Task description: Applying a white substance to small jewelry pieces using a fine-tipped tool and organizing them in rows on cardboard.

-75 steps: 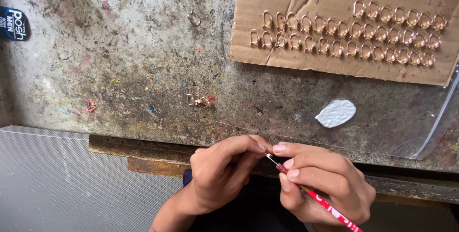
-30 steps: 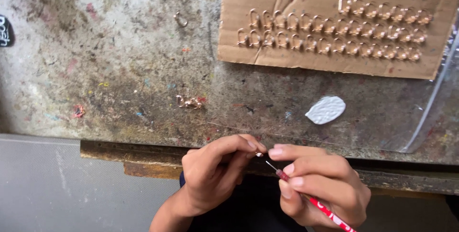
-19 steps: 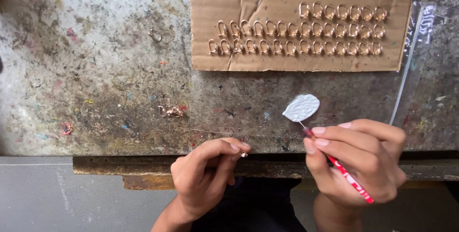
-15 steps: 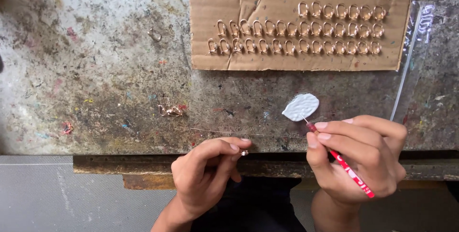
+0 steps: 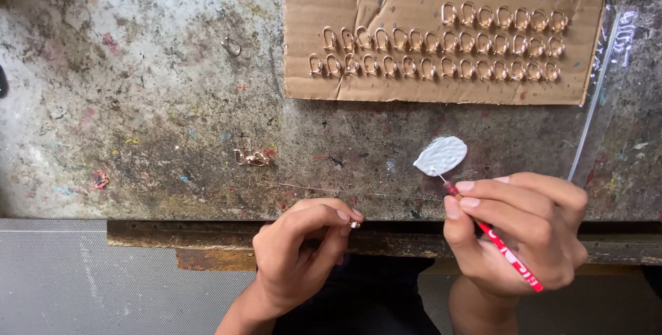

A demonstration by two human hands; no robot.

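At lower right, the right hand (image 5: 514, 231) had carried its red needle tool (image 5: 493, 235) from the small fitting (image 5: 354, 224) (pinched in the left hand (image 5: 296, 255)) to the white paste dab (image 5: 441, 155), both grips closed.

Red tool (image 5: 507, 252) tip in white paste (image 5: 441, 155)

Small metal clasp (image 5: 354, 224): pinched at fingertips over the bench edge. Red thin-tipped tool (image 5: 491, 233): slanted, its needle point touching the white paste blob (image 5: 440, 155), an oval patch that lay flat on the worktop.
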